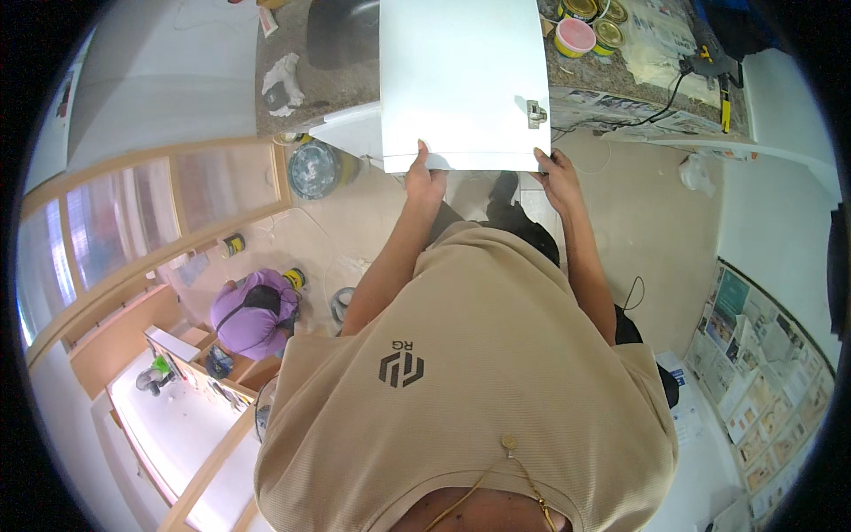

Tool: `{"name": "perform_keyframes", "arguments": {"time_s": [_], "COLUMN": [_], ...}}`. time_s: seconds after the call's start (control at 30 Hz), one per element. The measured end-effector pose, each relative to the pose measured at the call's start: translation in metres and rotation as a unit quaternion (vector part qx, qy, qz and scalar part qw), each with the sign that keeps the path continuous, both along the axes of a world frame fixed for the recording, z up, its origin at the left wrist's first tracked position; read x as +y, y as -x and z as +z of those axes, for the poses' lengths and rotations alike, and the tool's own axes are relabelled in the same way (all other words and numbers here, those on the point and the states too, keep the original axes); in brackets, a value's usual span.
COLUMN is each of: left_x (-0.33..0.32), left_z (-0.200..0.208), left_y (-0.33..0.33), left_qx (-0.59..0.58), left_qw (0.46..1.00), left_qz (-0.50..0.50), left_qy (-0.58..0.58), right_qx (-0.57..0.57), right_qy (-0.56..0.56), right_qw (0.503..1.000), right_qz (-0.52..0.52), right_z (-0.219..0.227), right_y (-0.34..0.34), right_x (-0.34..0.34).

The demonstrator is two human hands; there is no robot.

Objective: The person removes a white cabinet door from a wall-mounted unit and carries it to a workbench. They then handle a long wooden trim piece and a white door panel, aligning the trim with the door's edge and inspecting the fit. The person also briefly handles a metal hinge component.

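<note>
A white cabinet door [461,80] stretches out in front of me, with a metal hinge [535,113] fixed near its right edge. My left hand [425,183] grips the near edge of the door, thumb on top and fingers hidden underneath. At the near right corner my right hand [560,184] also holds it, its thumb pressed on the upper face. Both forearms reach forward. The door covers the middle of the stone counter [346,89].
Several paint cans [608,35] and a pink-lidded tub [574,37] stand on the counter at right, near a corded power tool [705,62]. A stained bucket [314,170] sits on the floor at left. A person in purple [253,315] crouches behind a wood-framed partition [226,213].
</note>
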State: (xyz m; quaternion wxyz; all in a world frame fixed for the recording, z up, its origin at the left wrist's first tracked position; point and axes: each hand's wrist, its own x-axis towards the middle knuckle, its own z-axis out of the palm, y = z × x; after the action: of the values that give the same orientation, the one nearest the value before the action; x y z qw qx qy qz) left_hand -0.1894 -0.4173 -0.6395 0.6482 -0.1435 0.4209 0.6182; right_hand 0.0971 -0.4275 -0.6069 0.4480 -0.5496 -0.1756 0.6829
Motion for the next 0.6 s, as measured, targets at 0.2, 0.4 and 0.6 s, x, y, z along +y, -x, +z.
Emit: {"name": "perform_keyframes", "arguments": {"time_s": [0.2,0.4,0.6], "left_x": [0.003,-0.009,-0.008], "left_z": [0.015,-0.002,0.031], "left_y": [-0.017,-0.014,-0.027], "left_qx": [0.026,0.051,0.085], "left_qw": [0.999,0.997,0.994], "left_qz": [0.015,0.056,0.06], "left_qy": [0.03,-0.008,-0.006], "right_qx": [-0.014,-0.021,-0.003], "right_qy": [0.012,-0.006,0.008], "right_qw": [1.0,0.999,0.999], "right_qz": [0.024,0.035,0.043], "right_z": [0.006,0.01,0.011], "right_y": [-0.002,-0.001,0.0], "right_x": [0.001,-0.002,0.005]}}
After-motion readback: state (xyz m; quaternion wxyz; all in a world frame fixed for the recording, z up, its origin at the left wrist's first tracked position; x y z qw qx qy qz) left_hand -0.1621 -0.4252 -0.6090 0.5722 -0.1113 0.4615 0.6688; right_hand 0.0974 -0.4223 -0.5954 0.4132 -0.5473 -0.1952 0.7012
